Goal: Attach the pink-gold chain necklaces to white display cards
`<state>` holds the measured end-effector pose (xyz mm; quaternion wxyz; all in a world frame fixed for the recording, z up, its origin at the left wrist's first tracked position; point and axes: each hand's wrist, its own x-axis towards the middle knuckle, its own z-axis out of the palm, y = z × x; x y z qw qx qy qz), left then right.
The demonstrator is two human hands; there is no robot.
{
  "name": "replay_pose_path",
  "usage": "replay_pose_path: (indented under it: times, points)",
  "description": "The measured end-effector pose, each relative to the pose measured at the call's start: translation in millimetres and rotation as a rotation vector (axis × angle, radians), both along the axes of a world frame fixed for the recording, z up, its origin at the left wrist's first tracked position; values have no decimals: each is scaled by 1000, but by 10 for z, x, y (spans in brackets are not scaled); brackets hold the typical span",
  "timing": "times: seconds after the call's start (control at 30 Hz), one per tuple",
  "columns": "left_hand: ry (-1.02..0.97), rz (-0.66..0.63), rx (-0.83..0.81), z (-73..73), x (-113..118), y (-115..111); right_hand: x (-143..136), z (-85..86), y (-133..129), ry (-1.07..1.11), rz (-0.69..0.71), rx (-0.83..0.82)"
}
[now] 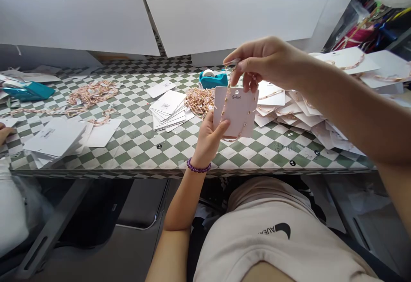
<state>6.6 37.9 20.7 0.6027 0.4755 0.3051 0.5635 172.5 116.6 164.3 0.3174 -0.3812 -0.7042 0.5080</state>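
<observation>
My left hand (212, 138) grips a white jewelry display card (239, 119) by its lower left edge, thumb across the front. Printed lettering and a small hole show near the card's top. A pink and gold beaded necklace (225, 101) hangs over the card's face and loops below its bottom edge. Above the card, my right hand (253, 61) pinches the necklace's upper end between thumb and fingers. Just behind my left hand lie a pile of similar necklaces (197, 101) and a stack of white cards (168, 106).
A teal tape dispenser (213, 78) stands behind the card. Carded necklaces (298, 111) are heaped at the right. On the left are another necklace pile (93, 93), more cards (54, 138), a second tape dispenser (27, 90) and another person's hand (5, 133). The checkered table (138, 153) ends before my lap.
</observation>
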Motion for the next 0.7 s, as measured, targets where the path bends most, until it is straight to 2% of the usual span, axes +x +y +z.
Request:
replay_pose_path:
  times: [0.23,0.43,0.7]
  points:
    - [74,6,80,-29,21,-18,98,-74,55,-116,-81,219]
    - [78,9,70,-29,33,-20,84,-195,130,-22,-102,142]
    - [50,-54,32,-30,15,-19,29,-216,153,40,-113,95]
